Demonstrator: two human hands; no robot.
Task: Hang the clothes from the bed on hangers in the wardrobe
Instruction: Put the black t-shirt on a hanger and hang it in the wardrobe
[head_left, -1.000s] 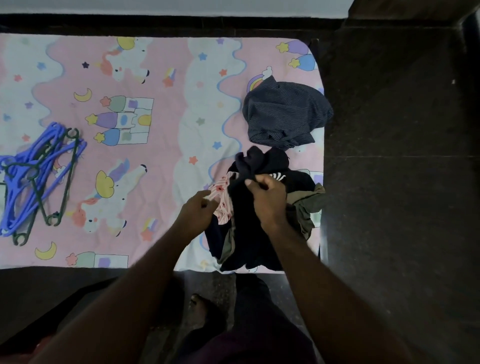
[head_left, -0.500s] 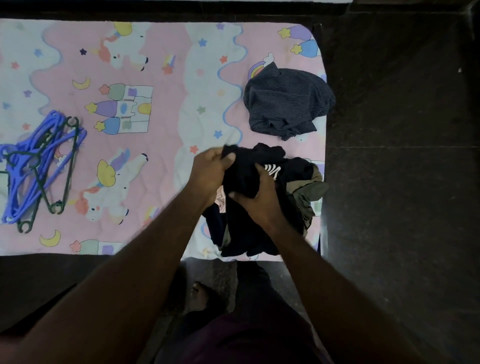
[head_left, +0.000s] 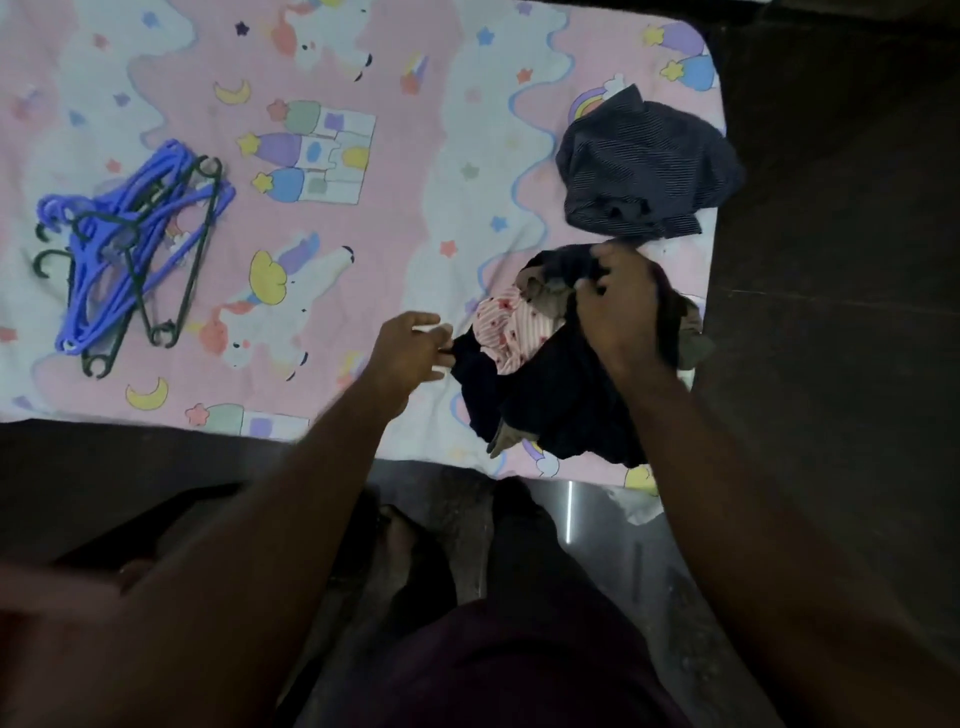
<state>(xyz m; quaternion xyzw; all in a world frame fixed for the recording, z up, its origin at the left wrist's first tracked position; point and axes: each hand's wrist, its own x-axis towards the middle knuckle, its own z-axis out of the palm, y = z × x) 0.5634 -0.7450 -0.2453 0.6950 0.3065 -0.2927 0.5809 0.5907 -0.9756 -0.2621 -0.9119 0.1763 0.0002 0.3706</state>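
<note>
Half a second ago I had both hands bunched together on top of the clothes pile; now they are apart. My right hand has shifted to the far top of the pile and its fingers are curled tight into the dark navy garment, clamped on a fold of it. My left hand has slid out to the pile's left edge, fingertips touching that same garment's hem. The hand is blurred, so I cannot tell whether it pinches the cloth or merely touches it.

With the hands spread, the pink striped garment shows far more than before, lying on the navy cloth between them. An olive garment pokes out at the pile's right side. The pile sits at the near right corner of the unicorn bed sheet.

The pinstriped shirt is unmoved just beyond the pile, and the blue and green hangers lie well apart on the left.
</note>
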